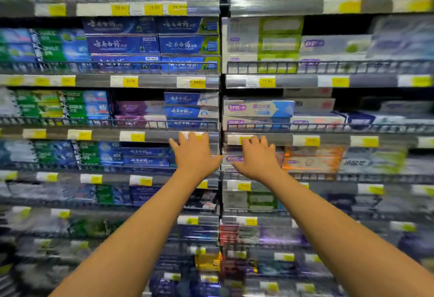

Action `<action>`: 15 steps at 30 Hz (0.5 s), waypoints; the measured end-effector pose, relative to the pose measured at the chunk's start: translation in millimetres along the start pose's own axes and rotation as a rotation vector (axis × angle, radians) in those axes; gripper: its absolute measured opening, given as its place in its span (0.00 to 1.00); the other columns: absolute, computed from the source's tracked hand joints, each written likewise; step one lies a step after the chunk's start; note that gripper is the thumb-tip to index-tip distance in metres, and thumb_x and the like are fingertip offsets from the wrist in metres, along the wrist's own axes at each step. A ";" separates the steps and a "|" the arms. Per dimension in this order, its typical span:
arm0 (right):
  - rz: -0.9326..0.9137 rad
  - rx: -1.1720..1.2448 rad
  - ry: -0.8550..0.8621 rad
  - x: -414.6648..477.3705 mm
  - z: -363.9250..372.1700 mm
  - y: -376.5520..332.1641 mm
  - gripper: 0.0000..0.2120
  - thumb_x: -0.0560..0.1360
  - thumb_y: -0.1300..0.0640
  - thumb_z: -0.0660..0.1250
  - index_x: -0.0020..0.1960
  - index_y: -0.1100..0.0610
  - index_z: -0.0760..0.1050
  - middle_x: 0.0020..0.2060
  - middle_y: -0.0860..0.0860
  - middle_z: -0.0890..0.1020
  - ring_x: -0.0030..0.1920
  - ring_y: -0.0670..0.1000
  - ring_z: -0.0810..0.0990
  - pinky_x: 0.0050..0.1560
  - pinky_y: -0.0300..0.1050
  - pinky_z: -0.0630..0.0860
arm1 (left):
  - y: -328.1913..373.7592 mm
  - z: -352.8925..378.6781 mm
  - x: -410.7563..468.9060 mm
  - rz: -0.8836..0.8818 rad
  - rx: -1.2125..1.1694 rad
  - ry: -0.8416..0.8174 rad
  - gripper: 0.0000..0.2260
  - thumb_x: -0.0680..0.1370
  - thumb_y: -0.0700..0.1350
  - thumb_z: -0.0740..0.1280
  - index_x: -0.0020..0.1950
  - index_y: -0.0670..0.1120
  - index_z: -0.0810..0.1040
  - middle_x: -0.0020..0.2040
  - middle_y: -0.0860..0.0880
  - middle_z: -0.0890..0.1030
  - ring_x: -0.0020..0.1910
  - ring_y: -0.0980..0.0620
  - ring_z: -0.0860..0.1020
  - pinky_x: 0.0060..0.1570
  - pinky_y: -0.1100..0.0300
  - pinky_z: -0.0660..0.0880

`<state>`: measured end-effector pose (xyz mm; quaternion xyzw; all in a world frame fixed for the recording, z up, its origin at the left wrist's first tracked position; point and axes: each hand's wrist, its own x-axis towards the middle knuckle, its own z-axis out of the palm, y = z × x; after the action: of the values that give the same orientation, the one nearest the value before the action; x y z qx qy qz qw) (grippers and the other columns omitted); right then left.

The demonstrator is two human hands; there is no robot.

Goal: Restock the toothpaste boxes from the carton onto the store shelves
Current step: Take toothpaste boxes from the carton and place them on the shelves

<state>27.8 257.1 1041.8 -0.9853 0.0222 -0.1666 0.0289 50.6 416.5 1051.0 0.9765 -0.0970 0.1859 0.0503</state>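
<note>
Both hands are spread flat and empty: left hand (193,153) and right hand (257,159) seemingly touch the grey metal shelf edge (159,135) at centre. Dark blue cardboard toothpaste boxes (122,44) are stacked at 11 o'clock above a yellow "29.90" tag (130,81); green "DARLIE" boxes (75,107) sit at 9 o'clock.

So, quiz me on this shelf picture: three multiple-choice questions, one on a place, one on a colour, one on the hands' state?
1. The orange boxes sit: A. on the top shelf; B. just right of the right hand; C. on the floor.
2. The price tags are: A. yellow and white; B. red; C. black.
3. The left hand and right hand are: A. each gripping a box; B. open, fingers spread, holding nothing; C. clasped together.
Answers: 1 B, they lie beside that hand; 2 A, yellow patch on white; 3 B, neither hand has a box in it.
</note>
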 end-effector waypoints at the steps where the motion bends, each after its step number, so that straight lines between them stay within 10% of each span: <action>1: -0.004 -0.016 -0.011 -8.1 3.4 7.0 0.31 0.73 0.38 0.62 0.67 0.58 0.64 0.64 0.59 0.69 0.66 0.63 0.63 0.63 0.62 0.66 | 9.5 4.5 -7.1 -0.002 0.011 -0.020 0.36 0.74 0.66 0.60 0.76 0.50 0.57 0.74 0.38 0.60 0.74 0.34 0.54 0.69 0.32 0.49; 15: 0.056 0.010 -0.394 -158.7 112.2 206.2 0.34 0.75 0.40 0.62 0.73 0.58 0.58 0.69 0.60 0.65 0.71 0.64 0.59 0.66 0.65 0.63 | 183.0 151.7 -133.1 -0.082 0.048 -0.433 0.36 0.75 0.67 0.58 0.76 0.50 0.56 0.75 0.39 0.60 0.73 0.34 0.57 0.69 0.34 0.51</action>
<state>-91.9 65.5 870.9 -0.9978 0.0425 0.0302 0.0421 -55.3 240.3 872.3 0.9976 -0.0615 -0.0282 0.0124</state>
